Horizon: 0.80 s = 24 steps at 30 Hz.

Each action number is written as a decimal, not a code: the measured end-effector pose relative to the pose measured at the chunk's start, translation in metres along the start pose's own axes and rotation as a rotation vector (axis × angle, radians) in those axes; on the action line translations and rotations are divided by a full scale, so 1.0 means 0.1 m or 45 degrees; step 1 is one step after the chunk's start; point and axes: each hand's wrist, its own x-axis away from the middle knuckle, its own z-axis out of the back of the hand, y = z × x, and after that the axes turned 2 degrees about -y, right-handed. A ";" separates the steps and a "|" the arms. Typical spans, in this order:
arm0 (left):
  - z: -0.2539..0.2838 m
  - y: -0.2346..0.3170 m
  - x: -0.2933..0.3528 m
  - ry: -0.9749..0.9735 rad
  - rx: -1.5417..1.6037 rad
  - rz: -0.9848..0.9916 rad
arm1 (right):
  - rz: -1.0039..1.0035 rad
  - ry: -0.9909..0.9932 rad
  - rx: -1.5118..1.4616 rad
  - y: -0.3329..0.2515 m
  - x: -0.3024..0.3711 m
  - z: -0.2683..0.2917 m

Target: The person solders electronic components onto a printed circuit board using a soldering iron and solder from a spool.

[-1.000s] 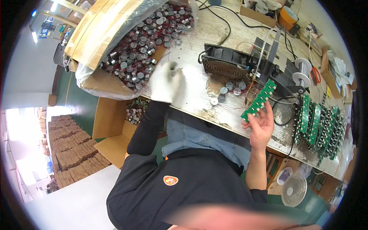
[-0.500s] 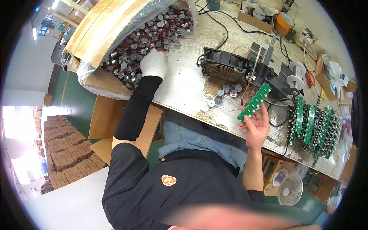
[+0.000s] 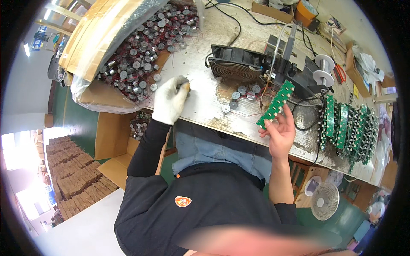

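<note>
Two hands are working apart: the white-gloved left hand point(image 3: 171, 100) is drawing back from the heap of round silver metal parts with red wires point(image 3: 136, 64), now hovering over benchtop just beside it; its fingers are curling, any contents impossible to tell. The bare right hand point(image 3: 282, 135) is still pinching a long green circuit board point(image 3: 276, 103) above the pale worn bench point(image 3: 203, 103), whose bare stretch is leaving room between glove and square black fan point(image 3: 237, 71), front edge running close below

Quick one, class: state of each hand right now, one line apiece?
Left hand: gloved and curled; whether it holds anything cannot be told.
Right hand: closed on one end of a green circuit board.
</note>
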 end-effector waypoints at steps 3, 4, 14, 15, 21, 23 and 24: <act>-0.14 0.03 0.20 -0.166 0.042 -0.009 | 0.008 -0.006 -0.003 -0.01 0.00 -0.01; -0.20 0.06 0.27 -0.174 0.081 0.009 | 0.009 -0.015 -0.005 -0.01 0.00 -0.01; -0.71 0.22 0.50 -0.346 0.232 0.002 | 0.000 -0.032 0.020 -0.03 0.01 -0.03; -0.75 0.22 0.51 -0.357 0.165 -0.091 | -0.002 -0.035 0.011 -0.02 0.02 -0.02; -0.92 0.29 0.52 -0.444 0.164 -0.079 | -0.024 -0.047 0.000 -0.09 0.03 -0.03; -0.94 0.29 0.48 -0.519 0.085 -0.121 | -0.040 -0.070 -0.036 -0.10 0.01 -0.02; -0.95 0.31 0.46 -0.524 0.085 -0.117 | -0.035 -0.075 -0.045 -0.09 0.00 -0.03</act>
